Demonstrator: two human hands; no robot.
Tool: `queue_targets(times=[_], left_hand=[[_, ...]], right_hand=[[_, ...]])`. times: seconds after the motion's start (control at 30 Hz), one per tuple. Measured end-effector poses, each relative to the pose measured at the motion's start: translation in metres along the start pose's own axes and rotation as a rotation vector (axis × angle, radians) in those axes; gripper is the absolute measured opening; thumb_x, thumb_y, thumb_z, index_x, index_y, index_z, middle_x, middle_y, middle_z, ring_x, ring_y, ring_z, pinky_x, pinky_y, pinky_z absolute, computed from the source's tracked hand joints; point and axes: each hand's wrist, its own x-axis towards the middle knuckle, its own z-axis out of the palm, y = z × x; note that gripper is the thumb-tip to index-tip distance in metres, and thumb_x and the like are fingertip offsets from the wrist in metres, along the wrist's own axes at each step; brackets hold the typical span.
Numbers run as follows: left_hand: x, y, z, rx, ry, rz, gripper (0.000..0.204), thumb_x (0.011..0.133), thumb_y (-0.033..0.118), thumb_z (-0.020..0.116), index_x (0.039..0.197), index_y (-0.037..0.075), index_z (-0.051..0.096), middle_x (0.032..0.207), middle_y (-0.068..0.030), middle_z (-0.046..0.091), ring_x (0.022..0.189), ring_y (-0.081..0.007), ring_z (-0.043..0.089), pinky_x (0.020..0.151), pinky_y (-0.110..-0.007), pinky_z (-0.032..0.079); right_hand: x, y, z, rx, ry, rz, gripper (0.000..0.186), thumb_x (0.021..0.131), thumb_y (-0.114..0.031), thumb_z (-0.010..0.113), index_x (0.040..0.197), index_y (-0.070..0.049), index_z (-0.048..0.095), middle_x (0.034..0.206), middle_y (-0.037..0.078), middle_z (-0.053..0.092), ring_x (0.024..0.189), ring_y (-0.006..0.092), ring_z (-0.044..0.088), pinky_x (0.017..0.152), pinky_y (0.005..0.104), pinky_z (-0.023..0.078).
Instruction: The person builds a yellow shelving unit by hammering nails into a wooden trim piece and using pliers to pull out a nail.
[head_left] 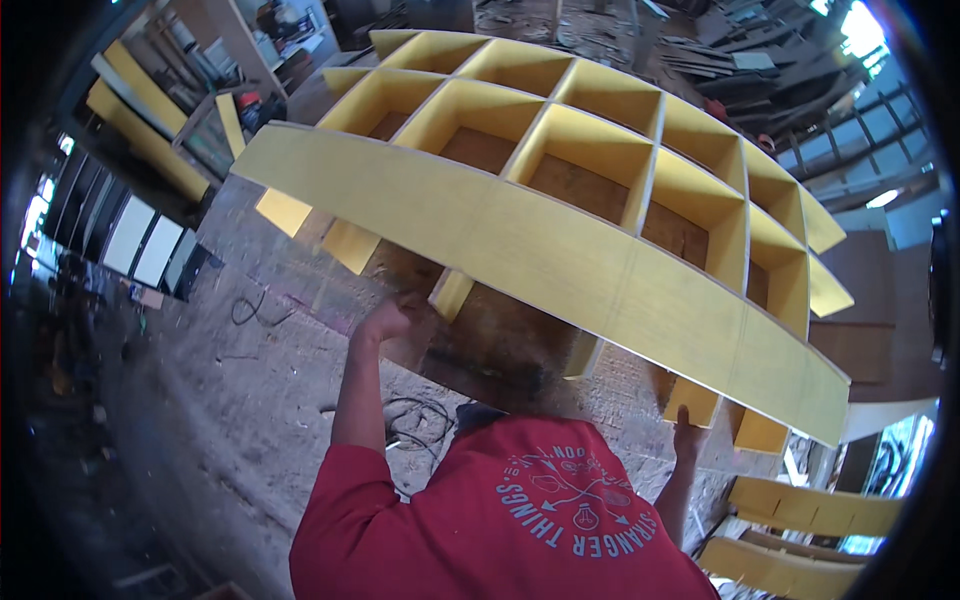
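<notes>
A large yellow grid of interlocked boards (440, 205) stands on the worktable, its long front board running from upper left to lower right. Several yellow cross-board ends stick out below that front board. My right hand (689, 435) holds the lower end of one of these cross boards (692, 400), with a finger or thumb showing against its face. My left hand (393, 316) is near another cross-board end (451, 294) left of the middle. Its fingers are blurred, and whether they touch the board cannot be made out.
The worn worktable (290, 280) lies under the grid. A dark cable (420, 405) is coiled beside my left arm. Loose yellow slotted boards (815, 507) lie at the lower right, and more yellow boards (140, 135) lean at the far left. Scrap wood (735, 50) is heaped at the back.
</notes>
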Motion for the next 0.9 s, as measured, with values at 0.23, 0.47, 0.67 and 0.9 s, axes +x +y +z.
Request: queue_targets(times=[0.23, 0.47, 0.67, 0.9], left_hand=[[-0.016, -0.036, -0.001, -0.006, 0.525, 0.016, 0.029, 0.095, 0.005, 0.068, 0.123, -0.001, 0.073, 0.111, -0.0189, 0.080, 0.106, -0.0306, 0.078, 0.091, -0.038, 0.062], [-0.056, -0.042, 0.011, -0.032, 0.561, -0.075, 0.029, 0.097, 0.004, 0.067, 0.124, -0.002, 0.074, 0.113, -0.0181, 0.080, 0.102, -0.0285, 0.079, 0.091, -0.036, 0.061], [-0.067, -0.056, -0.026, 0.100, 0.600, -0.137, 0.029, 0.097, 0.006, 0.065, 0.123, -0.002, 0.075, 0.106, -0.0140, 0.081, 0.098, -0.0229, 0.078, 0.090, -0.034, 0.060], [-0.029, -0.158, -0.153, -0.198, 0.873, -0.176, 0.024, 0.098, 0.011, 0.068, 0.115, -0.005, 0.076, 0.100, -0.0118, 0.080, 0.092, -0.0193, 0.077, 0.088, -0.033, 0.059]], right_hand=[[-0.005, -0.027, -0.003, -0.116, -0.130, 0.144, 0.034, 0.097, -0.021, 0.079, 0.118, 0.004, 0.071, 0.091, 0.017, 0.075, 0.077, 0.0261, 0.074, 0.072, 0.0402, 0.061], [-0.060, -0.112, 0.064, -0.382, -1.164, -0.132, 0.037, 0.101, -0.034, 0.074, 0.110, 0.002, 0.075, 0.100, 0.018, 0.078, 0.099, 0.0258, 0.078, 0.087, 0.0367, 0.060], [-0.114, -0.209, 0.194, 0.164, -1.114, -0.238, 0.039, 0.094, -0.034, 0.077, 0.123, -0.008, 0.077, 0.118, 0.018, 0.077, 0.108, 0.0342, 0.073, 0.099, 0.0425, 0.056], [-0.136, -0.199, 0.319, -0.287, -0.657, -0.810, 0.057, 0.076, -0.031, 0.087, 0.130, -0.016, 0.073, 0.127, 0.017, 0.067, 0.126, 0.0431, 0.058, 0.113, 0.0578, 0.043]])
